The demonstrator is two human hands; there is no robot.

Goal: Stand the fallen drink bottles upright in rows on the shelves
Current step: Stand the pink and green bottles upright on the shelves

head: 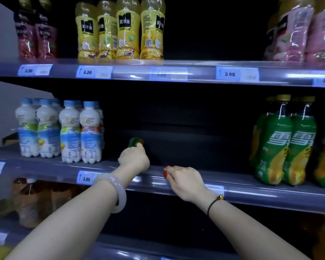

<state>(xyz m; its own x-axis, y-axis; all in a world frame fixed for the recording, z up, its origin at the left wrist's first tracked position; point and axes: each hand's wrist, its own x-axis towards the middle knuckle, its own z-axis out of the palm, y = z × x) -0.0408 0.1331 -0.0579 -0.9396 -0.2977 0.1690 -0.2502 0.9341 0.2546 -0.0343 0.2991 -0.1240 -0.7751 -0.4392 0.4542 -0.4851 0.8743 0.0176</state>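
I see left hand [133, 159] pinching a green bottle [135, 142] on the middle shelf [251, 196]; right hand [184, 180] rests loosely curled on its edge, gripping nothing.

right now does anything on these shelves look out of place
Yes: a green bottle lies on its side deep in the dark gap of the middle shelf, while the white bottles and other green bottles beside the gap stand upright. The left hand is on it; the right hand rests on the shelf edge.

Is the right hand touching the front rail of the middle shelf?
Touching. The head view shows the right hand resting on the middle shelf's front rail, its red-nailed fingertips pressed against the rail's top edge with no gap showing.
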